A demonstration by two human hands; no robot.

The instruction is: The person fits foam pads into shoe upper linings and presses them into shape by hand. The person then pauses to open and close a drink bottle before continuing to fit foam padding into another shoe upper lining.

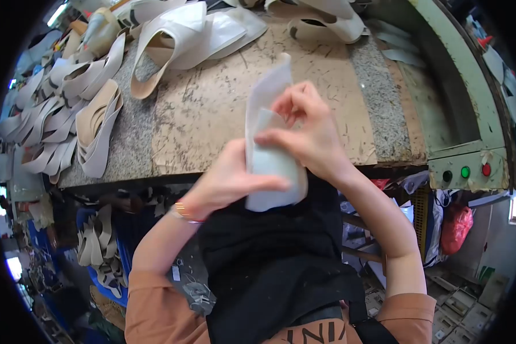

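Observation:
A folded whitish shoe upper [269, 166] is held up over the table's front edge, before the black apron. My left hand [226, 175] grips its lower left side, thumb lying across the near face and fingers hidden behind. Higher up on the right, my right hand [307, 129] is closed at the upper's top part, its thumb pressed to the near flap and fingers curled. Motion blurs these fingers slightly. A taller pale flap of the upper rises behind the hand.
Stacked shoe uppers [97, 129] lie at the table's left, with more uppers [172, 43] at the back. Worn cardboard [212, 120] covers the table's middle. A green machine frame [476, 155] with coloured buttons stands right. Below left, a blue crate [100, 272] contains pale pieces.

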